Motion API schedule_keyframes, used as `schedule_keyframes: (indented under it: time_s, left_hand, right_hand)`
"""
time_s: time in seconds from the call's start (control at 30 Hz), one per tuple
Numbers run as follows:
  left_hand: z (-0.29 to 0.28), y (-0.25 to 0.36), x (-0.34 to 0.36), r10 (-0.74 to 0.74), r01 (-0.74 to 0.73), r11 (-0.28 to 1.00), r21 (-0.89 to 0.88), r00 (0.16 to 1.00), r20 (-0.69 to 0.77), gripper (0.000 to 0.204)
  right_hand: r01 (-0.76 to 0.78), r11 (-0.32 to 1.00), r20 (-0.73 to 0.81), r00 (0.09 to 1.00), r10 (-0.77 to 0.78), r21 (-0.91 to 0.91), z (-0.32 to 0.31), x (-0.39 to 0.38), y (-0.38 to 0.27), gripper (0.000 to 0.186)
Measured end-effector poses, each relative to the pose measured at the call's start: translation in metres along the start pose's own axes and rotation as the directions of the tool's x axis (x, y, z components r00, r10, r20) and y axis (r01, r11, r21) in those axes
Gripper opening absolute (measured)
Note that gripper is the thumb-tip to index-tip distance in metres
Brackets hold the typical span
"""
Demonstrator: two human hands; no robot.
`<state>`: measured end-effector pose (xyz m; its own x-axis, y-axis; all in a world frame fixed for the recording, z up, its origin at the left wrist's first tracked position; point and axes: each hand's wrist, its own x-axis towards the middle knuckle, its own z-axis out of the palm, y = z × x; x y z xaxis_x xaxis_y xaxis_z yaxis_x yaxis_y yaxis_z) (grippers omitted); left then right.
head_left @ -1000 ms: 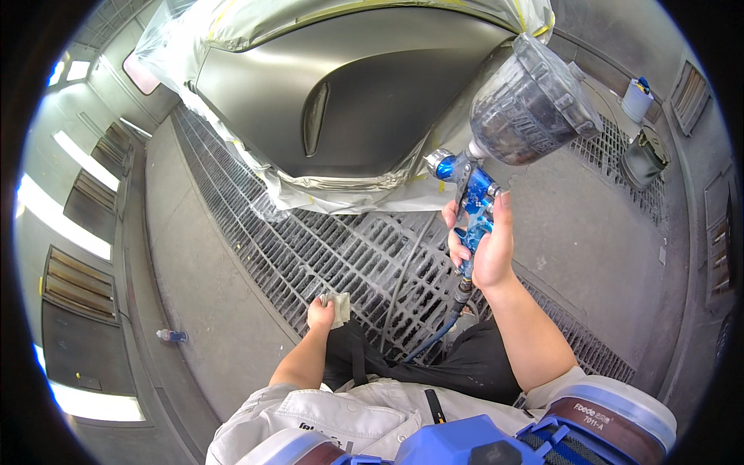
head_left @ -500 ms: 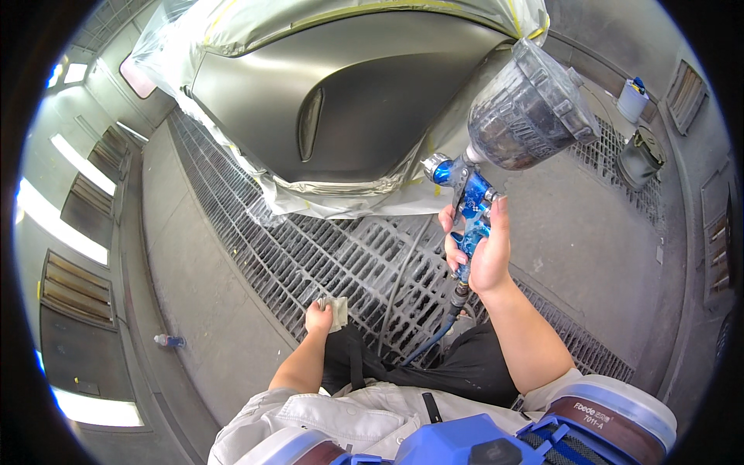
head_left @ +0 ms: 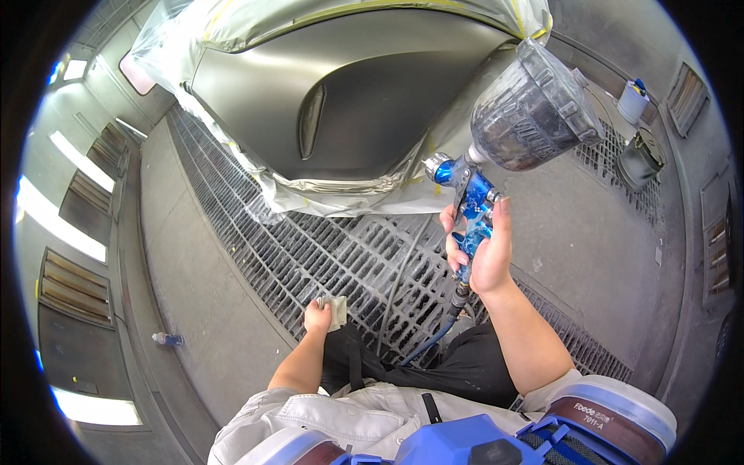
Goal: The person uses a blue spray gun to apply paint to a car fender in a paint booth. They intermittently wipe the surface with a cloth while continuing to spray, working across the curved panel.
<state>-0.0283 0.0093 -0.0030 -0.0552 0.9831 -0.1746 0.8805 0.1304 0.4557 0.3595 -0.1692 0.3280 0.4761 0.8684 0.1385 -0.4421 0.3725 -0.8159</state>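
My right hand [head_left: 482, 249] grips the handle of a blue spray gun [head_left: 467, 203] with a clear paint cup [head_left: 532, 111] on top. Its nozzle points left toward a dark grey car panel [head_left: 341, 93] masked with plastic sheeting [head_left: 341, 198]. A blue air hose [head_left: 434, 335] hangs from the gun's base. Low by my side, my left hand [head_left: 318, 316] holds a small grey cloth [head_left: 336, 310]. Both hands are over the metal floor grating [head_left: 310, 256].
A small bottle [head_left: 167, 339] lies on the grey floor at the left. A white container [head_left: 633, 98] and a dark bucket [head_left: 640, 160] stand at the far right. Bright wall lights [head_left: 58, 225] line the booth's left wall. My blue respirator [head_left: 465, 442] fills the bottom edge.
The spray gun and my right hand have shifted slightly left, closer to the panel. My left hand with the cloth stays in about the same place.
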Motion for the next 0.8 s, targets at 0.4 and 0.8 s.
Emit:
schedule_keyframes:
  time_s: [0.4, 0.8]
  left_hand:
    - [-0.0011, 0.0004, -0.0029, 0.022, -0.024, 0.999, -0.048, 0.999, -0.041, 0.037]
    - [-0.0013, -0.0006, -0.0010, 0.008, -0.009, 1.000, -0.030, 1.000, -0.026, 0.039]
  right_hand:
    - [-0.014, 0.999, 0.041, 0.999, 0.013, 0.032, -0.0020, 0.0002, -0.0007, 0.079]
    - [-0.003, 1.000, 0.025, 1.000, 0.003, 0.006, -0.0005, -0.0002, -0.0004, 0.082]
